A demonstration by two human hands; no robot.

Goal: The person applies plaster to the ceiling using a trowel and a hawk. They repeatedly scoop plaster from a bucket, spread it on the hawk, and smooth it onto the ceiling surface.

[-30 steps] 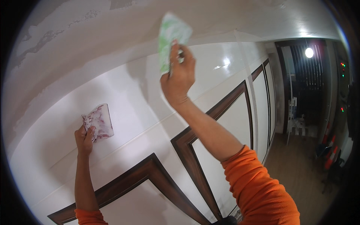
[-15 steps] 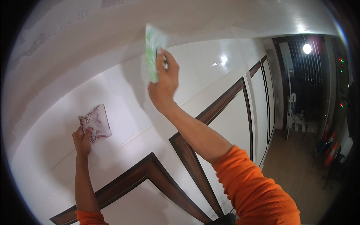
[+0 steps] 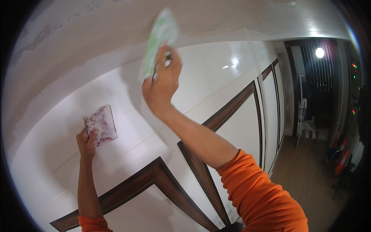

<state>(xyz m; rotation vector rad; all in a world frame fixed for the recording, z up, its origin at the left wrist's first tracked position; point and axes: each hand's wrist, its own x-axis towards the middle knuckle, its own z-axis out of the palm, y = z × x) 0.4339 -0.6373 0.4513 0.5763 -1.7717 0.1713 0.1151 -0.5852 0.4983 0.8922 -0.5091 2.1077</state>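
At left, the person's left hand (image 3: 87, 144) was closed on the lower-left edge of a flat, squarish white plate with purple smears (image 3: 104, 125), thumb across its face. Open glossy white wall panelling (image 3: 136, 125) separated the plate from the other tool; dark-brown wooden trim (image 3: 157, 172) ran below. Farther right and higher, the right hand (image 3: 164, 85) was closed around a flat green-and-white blade (image 3: 161, 33), motion-blurred. The blade extended above the fingers, long axis slanting upward and slightly right toward the off-white, patchy ceiling (image 3: 232, 17); contact could not be determined. The right hand was nearer that ceiling, with open room rightward.
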